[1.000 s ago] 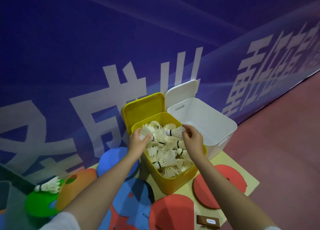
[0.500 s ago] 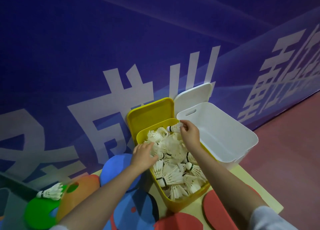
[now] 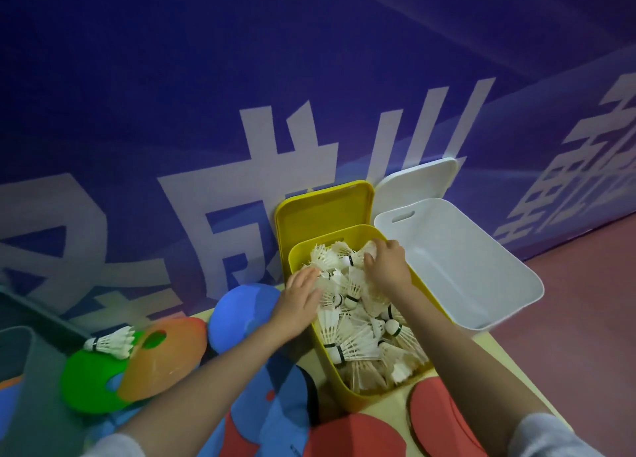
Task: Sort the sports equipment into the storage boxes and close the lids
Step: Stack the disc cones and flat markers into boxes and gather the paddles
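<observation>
- Shuttlecocks (image 3: pixel 358 319) are filling the yellow storage box (image 3: pixel 347 393) on the table, white-feathered, heaped, jumbled.
- Orange cone (image 3: pixel 161 360), green cone (image 3: pixel 91 384) and a stray shuttlecock (image 3: pixel 112 342) are lying left.
- I'm pressing my flat left hand (image 3: pixel 299 300) on the heap; my right hand (image 3: pixel 387 265) is curling around one shuttlecock.

Yellow box (image 3: pixel 347 393) under my hands: smooth plastic, slight sheen, same w/ its lid (image 3: pixel 323 209). White box (image 3: pixel 488 314): matt smooth plastic. Shuttlecocks (image 3: pixel 358 322): white feathers, ribbed, w/ dark tape bands. Cones (image 3: pixel 161 363): soft-looking glossy plastic. Red paddle faces (image 3: pixel 444 418): matt rubber. Wall banner (image 3: pixel 172 78): matt printed sheet.
</observation>
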Action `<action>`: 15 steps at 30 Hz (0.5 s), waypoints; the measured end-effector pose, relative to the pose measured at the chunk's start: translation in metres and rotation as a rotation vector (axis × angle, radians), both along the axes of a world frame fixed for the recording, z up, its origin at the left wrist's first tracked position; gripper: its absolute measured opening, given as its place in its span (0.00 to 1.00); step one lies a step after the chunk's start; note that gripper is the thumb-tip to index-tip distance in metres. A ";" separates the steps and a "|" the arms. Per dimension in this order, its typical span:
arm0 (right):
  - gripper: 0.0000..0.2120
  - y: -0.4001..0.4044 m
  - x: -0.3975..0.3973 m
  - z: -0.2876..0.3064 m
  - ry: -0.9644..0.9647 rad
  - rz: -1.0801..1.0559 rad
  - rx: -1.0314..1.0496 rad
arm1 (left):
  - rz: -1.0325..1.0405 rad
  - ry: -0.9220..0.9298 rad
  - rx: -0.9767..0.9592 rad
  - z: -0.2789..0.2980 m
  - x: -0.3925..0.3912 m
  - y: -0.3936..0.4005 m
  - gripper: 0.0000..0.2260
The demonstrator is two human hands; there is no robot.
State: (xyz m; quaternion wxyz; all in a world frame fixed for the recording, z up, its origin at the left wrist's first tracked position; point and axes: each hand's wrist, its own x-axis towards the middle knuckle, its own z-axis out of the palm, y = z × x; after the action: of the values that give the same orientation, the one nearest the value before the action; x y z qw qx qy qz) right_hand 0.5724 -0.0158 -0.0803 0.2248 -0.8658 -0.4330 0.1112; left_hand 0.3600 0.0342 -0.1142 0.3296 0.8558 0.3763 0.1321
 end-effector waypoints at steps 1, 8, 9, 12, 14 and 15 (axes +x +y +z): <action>0.22 -0.005 -0.007 0.007 -0.014 0.004 0.045 | 0.011 -0.073 -0.039 0.002 -0.004 -0.003 0.25; 0.17 -0.040 -0.089 0.047 0.147 0.271 0.334 | 0.203 -0.207 -0.140 -0.012 -0.085 -0.017 0.19; 0.16 -0.042 -0.104 0.048 0.191 0.318 0.348 | 0.244 -0.178 -0.151 -0.020 -0.102 -0.015 0.18; 0.15 -0.042 -0.148 0.038 0.255 0.423 0.337 | 0.434 -0.080 -0.108 -0.035 -0.154 -0.009 0.18; 0.15 -0.039 -0.177 0.023 0.301 0.455 0.287 | 0.542 -0.039 -0.074 -0.042 -0.186 -0.008 0.18; 0.15 -0.037 -0.191 0.015 0.342 0.452 0.249 | 0.580 -0.021 -0.068 -0.045 -0.200 -0.009 0.18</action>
State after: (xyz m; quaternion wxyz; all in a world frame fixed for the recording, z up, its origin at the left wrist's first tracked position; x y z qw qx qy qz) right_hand 0.3818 -0.0526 -0.0658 0.3683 -0.6821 -0.5808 0.2484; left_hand 0.1598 0.0256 -0.1594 0.3103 0.6994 0.6062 0.2169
